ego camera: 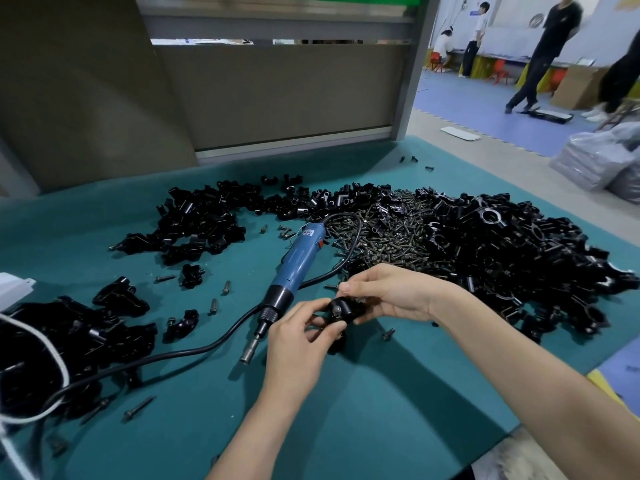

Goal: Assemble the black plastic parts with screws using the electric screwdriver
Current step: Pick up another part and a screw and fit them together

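Both hands hold one black plastic part [341,311] just above the teal table [363,410]; a screw head shows in its near face. My left hand [298,337] grips it from the near left, and my right hand [391,292] pinches it from the right and top. The blue electric screwdriver [298,265] lies on the table just left of my hands, bit pointing toward me, its black cord [194,351] running left. A heap of dark screws [391,237] lies behind my hands.
Large piles of black parts lie at the right [512,251], back left [201,220] and near left [62,341]. Loose screws [138,408] are scattered over the mat. A grey partition [277,91] stands behind the table. People stand on the blue floor at the far right.
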Action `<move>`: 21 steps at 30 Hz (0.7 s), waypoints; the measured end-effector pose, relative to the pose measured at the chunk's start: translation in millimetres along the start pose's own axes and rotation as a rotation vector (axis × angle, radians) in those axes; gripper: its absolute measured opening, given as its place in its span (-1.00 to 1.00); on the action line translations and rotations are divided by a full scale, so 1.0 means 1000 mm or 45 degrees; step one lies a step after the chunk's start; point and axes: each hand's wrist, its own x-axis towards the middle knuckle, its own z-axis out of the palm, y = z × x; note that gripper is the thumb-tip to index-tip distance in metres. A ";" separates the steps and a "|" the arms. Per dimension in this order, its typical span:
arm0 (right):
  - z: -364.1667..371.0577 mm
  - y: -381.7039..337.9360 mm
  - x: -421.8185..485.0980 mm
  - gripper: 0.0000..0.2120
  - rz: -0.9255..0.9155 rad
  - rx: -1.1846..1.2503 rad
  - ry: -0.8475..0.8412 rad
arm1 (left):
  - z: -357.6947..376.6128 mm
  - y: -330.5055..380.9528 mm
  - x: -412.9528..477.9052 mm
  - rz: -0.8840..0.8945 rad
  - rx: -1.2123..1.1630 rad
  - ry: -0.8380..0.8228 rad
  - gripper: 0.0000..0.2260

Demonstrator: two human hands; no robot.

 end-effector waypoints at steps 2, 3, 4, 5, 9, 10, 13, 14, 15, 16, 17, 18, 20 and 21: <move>0.002 0.001 0.000 -0.79 -0.014 0.044 0.026 | 0.000 0.001 0.000 0.001 -0.043 -0.007 -0.66; 0.004 0.001 -0.001 -0.80 -0.019 0.094 0.036 | -0.001 0.002 0.000 -0.002 -0.081 -0.016 -0.66; 0.005 0.000 -0.002 -0.80 -0.023 0.154 0.040 | -0.002 0.003 0.001 0.005 -0.108 -0.019 -0.68; 0.006 -0.001 -0.003 -0.81 -0.029 0.212 0.034 | -0.003 0.005 0.002 0.021 -0.126 -0.015 -0.72; 0.015 -0.007 -0.007 -0.72 -0.076 0.332 -0.028 | -0.005 0.017 -0.001 0.049 -0.353 0.002 -0.80; 0.018 -0.008 -0.007 -0.71 -0.095 0.326 -0.033 | -0.004 0.018 -0.003 0.059 -0.385 -0.006 -0.77; 0.031 -0.007 -0.005 -0.75 -0.126 0.307 -0.028 | -0.001 0.021 -0.007 0.040 -0.461 0.007 -0.68; 0.034 -0.007 -0.006 -0.77 -0.130 0.320 -0.020 | -0.002 0.022 -0.007 0.034 -0.472 0.022 -0.68; 0.036 -0.006 -0.006 -0.78 -0.134 0.338 -0.011 | -0.002 0.022 -0.007 0.025 -0.478 0.034 -0.69; 0.037 -0.005 -0.006 -0.77 -0.140 0.352 -0.002 | -0.003 0.022 -0.008 0.008 -0.496 0.041 -0.71; 0.038 -0.004 -0.006 -0.72 -0.148 0.356 0.005 | -0.004 0.022 -0.008 -0.012 -0.518 0.044 -0.74; 0.039 -0.004 -0.007 -0.66 -0.155 0.350 0.009 | -0.004 0.023 -0.008 -0.025 -0.535 0.044 -0.76; 0.040 -0.002 -0.008 -0.60 -0.169 0.328 0.016 | -0.004 0.022 -0.009 -0.035 -0.547 0.037 -0.79; 0.040 -0.001 -0.009 -0.62 -0.177 0.326 0.018 | -0.004 0.023 -0.009 -0.035 -0.546 0.030 -0.80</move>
